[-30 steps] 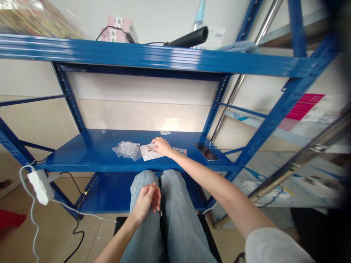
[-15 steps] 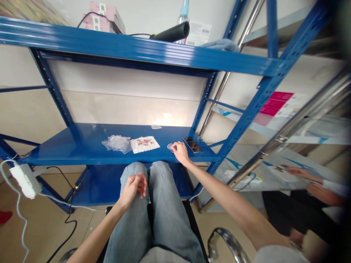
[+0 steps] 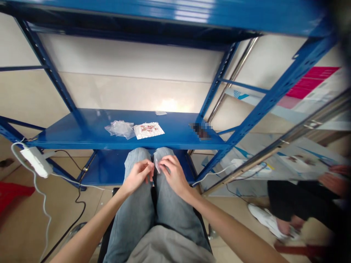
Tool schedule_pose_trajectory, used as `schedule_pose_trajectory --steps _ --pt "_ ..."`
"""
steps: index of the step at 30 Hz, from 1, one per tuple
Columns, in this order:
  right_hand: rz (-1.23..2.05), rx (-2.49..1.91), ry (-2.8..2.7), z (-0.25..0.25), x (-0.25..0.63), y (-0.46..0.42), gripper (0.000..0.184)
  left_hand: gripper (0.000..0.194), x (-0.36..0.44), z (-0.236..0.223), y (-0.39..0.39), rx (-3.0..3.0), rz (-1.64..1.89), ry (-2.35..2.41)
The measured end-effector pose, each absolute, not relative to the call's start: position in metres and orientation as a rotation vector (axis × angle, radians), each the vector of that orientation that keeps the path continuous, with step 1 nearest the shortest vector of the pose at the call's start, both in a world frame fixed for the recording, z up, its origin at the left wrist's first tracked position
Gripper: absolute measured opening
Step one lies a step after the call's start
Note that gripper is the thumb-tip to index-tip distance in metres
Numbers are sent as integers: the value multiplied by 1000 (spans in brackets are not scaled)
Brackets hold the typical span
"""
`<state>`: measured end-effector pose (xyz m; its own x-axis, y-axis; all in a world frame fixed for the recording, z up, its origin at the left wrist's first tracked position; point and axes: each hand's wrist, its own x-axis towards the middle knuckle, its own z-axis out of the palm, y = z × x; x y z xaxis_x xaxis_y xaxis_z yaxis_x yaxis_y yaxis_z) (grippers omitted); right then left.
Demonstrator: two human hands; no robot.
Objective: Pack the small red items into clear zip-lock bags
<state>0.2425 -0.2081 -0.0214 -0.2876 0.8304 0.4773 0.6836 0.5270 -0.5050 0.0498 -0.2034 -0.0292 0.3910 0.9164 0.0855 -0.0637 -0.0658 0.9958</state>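
"Where are our hands?"

"Both are raised over our knees, just in front of the blue steel shelf. Our forearms angle inward from the bottom corners of the view, and the hands nearly meet."

"What is each one doing?"

"Our right hand is closed in a pinch, with a small clear plastic bag held upright between thumb and fingers. The fingers of our left hand are curled, their tips just beside the bag. We can't tell whether they touch it."

"And what's on the shelf?"

"Near its middle, a crumpled bunch of clear plastic bags lies touching a white printed packet. Behind the packet, a small pale scrap sits near the shelf's back edge. Toward the right end there's a dark object, too pixelated for us to name."

"Anything around it?"

"A white power strip hangs off the shelf's left end. Well beyond its right end, a co-worker's hands are held above black trousers, apart from ours."
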Motion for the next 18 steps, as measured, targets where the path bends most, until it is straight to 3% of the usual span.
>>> schedule_pose_trajectory --steps 9,18 --pt "144 -1164 -2104 -24 239 -212 26 37 50 -31 -200 1411 918 872" --pt "409 -1086 -1873 -21 236 -214 21 39 50 -30 -200 1434 955 833"
